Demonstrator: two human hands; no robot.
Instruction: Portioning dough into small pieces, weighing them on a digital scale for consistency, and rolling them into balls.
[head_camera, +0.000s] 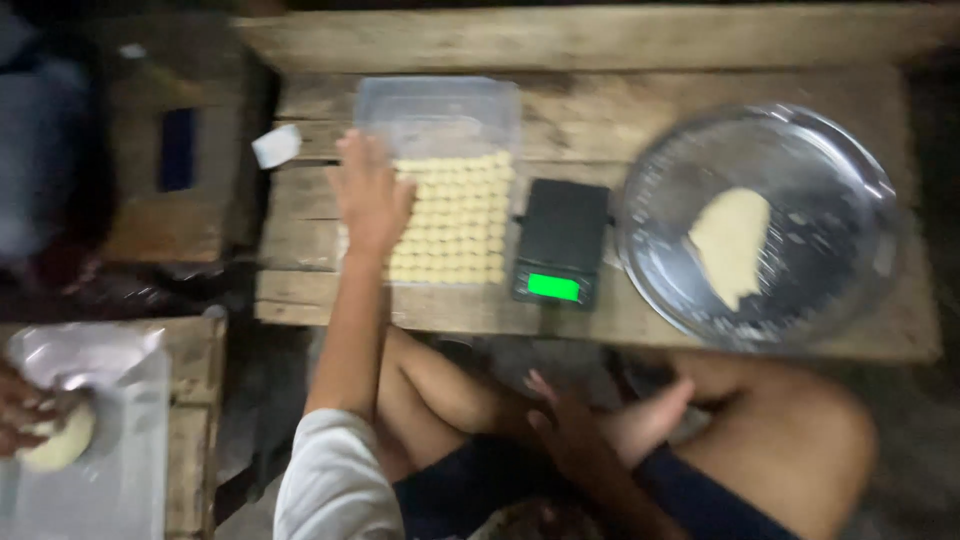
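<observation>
My left hand (372, 192) reaches out flat over the left side of a clear plastic container (440, 110) filled with rows of small pale dough balls (462, 225); its fingers are apart and it holds nothing that I can see. My right hand (565, 425) rests low on my crossed legs with the fingers loosely spread and nothing in it. A small black scale (560, 240) with a lit green display stands right of the container. A round metal tray (800, 150) at the right holds a flat piece of pale dough (732, 245).
All this sits on a low wooden plank table (620, 100). At the lower left another person's hand (20, 405) presses a dough lump (58, 440) on a plastic-covered board. A white scrap (276, 146) lies at the table's left edge.
</observation>
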